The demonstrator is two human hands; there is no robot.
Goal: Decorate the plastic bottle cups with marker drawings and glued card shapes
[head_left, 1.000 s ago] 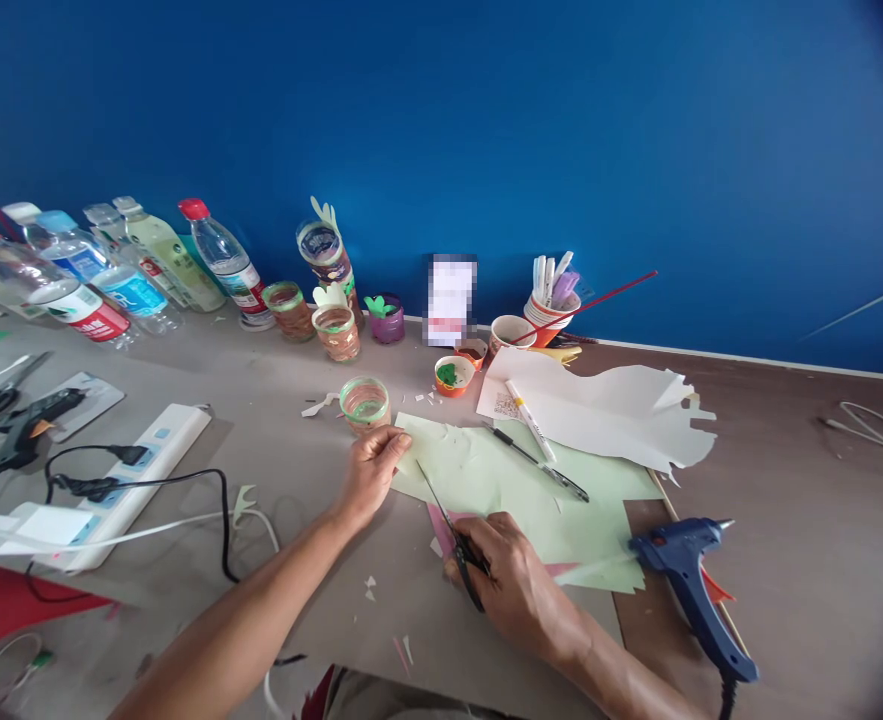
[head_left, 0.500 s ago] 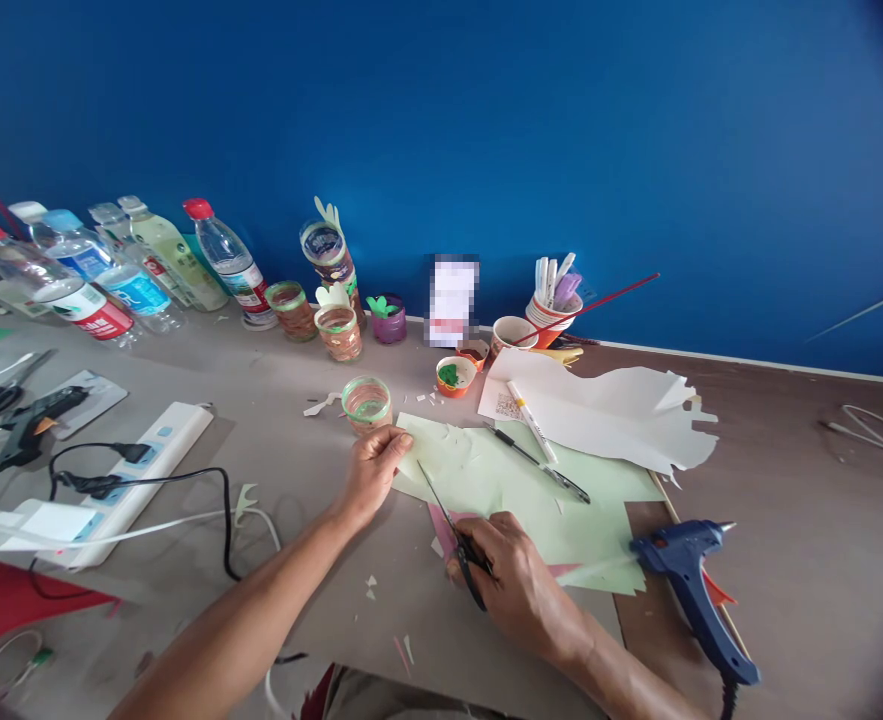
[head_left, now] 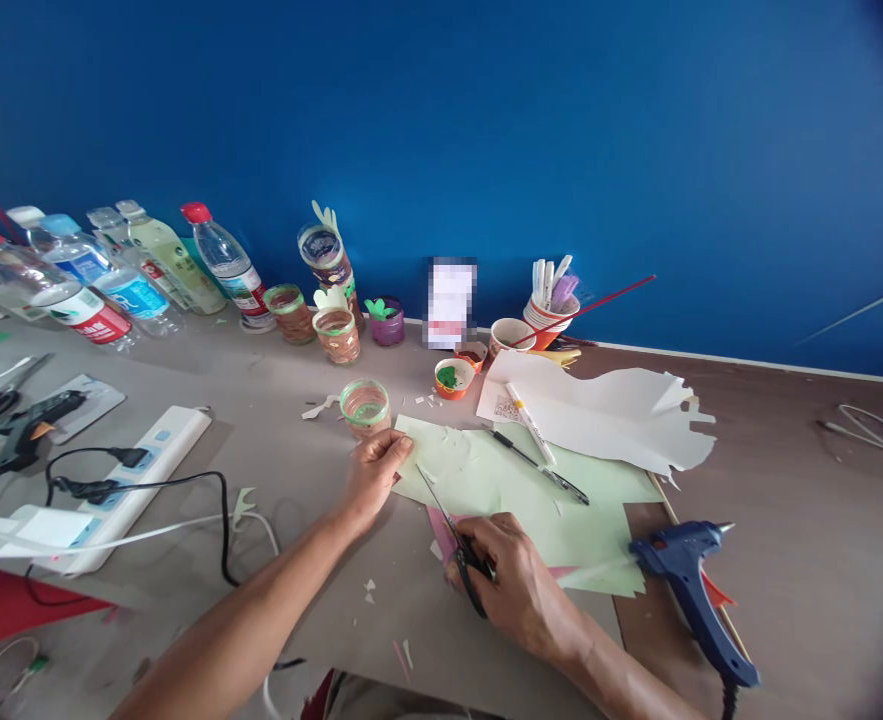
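A: How far along is the cutting?

B: Judged partway. Scraps (head_left: pixel 370 590) are seen on the near left side of the sheet (head_left: pixel 516 495). A leaf shape (head_left: pixel 331 297) is already set in a cup (head_left: pixel 337 335) beyond it. No finished piece is seen in either hand, so cutting is judged to remain.

A: And the hands?

B: The sheet's left end is pinched between thumb and fingers of the left hand (head_left: pixel 372 475), almost closed. The scissors (head_left: pixel 465 556) are gripped in the right hand (head_left: pixel 520 580), fingers curled round the handles, blades aimed at that end. Whether the blades are parted cannot be told.

A: Nearby?

B: A pen (head_left: pixel 538 466) is laid on the sheet.
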